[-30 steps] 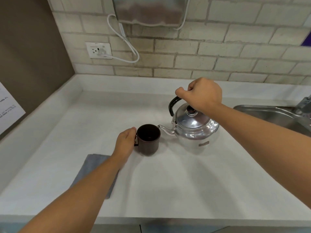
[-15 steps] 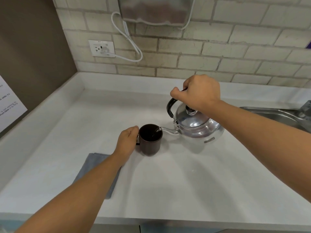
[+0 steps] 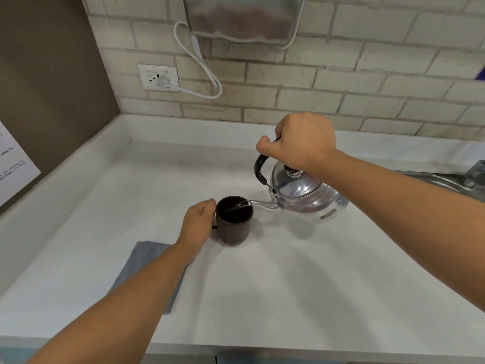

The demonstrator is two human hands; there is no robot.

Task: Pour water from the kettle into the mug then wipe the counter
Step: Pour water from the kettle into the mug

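Observation:
A shiny steel kettle (image 3: 307,195) hangs tilted to the left above the white counter (image 3: 301,285), held by its black handle in my right hand (image 3: 301,141). Water streams from its spout into a dark brown mug (image 3: 233,228) that stands upright on the counter. My left hand (image 3: 198,223) is closed around the mug's handle on its left side. A folded grey cloth (image 3: 143,264) lies flat on the counter to the lower left of the mug, partly hidden under my left forearm.
A steel sink (image 3: 451,183) sits at the right edge. A brick wall behind carries a white socket (image 3: 158,77) with a looping cable and a metal dispenser (image 3: 241,17). A brown side wall with a paper notice (image 3: 13,164) closes the left.
The kettle has been lifted off the counter and tipped to the left until its spout reached over the mug, and water now flows. My left hand has stayed on the mug.

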